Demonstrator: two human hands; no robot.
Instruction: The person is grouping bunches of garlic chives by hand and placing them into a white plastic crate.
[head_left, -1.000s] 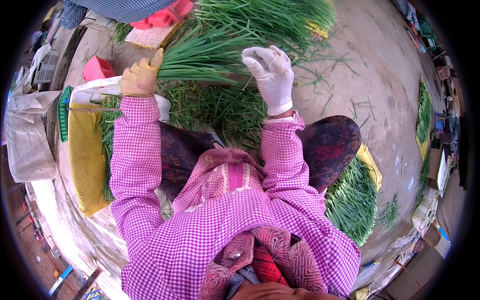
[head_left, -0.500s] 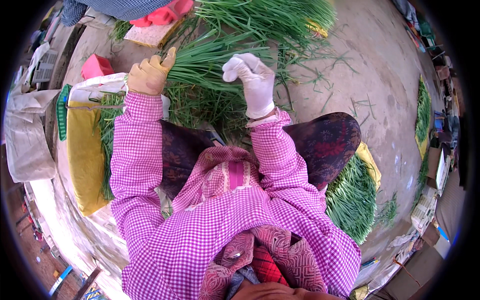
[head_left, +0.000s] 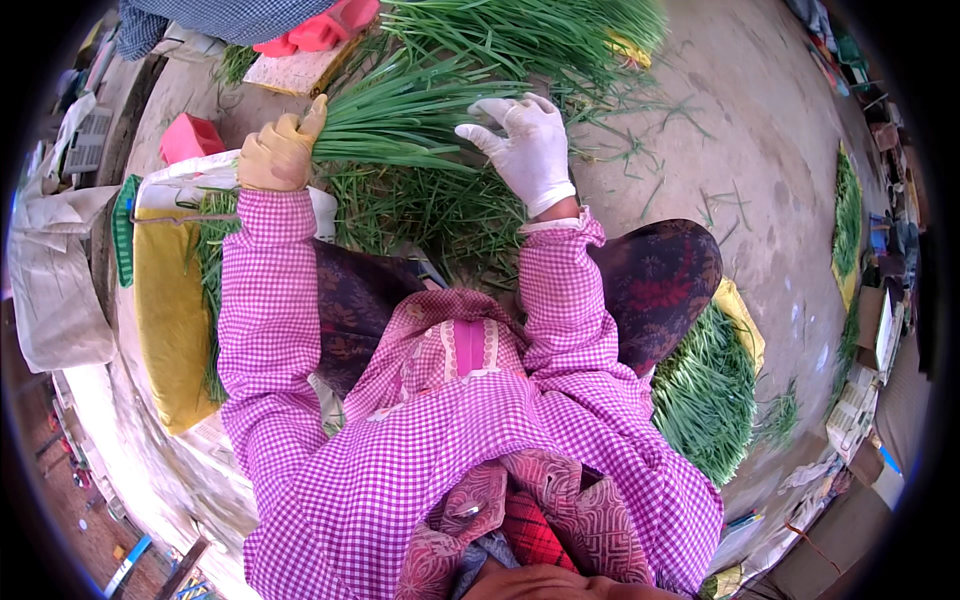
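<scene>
While the left hand (head_left: pixel 278 152) keeps clenching the chive bunch (head_left: pixel 400 118), the right hand (head_left: pixel 528 148) has opened flat again, fingers spread over its leaves to the right

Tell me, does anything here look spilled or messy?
Yes. Loose green stalks lie scattered over the concrete floor beyond the bunch of green stalks, which the left hand grips and the right hand touches. Nothing looks damaged.

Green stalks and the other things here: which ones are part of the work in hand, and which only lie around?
Part of the work:
- left hand, gripping the bundle of green stalks
- right hand, open on that bundle

Only lying around:
- pink box
- yellow sack
- stacked stalks by the knee
</scene>
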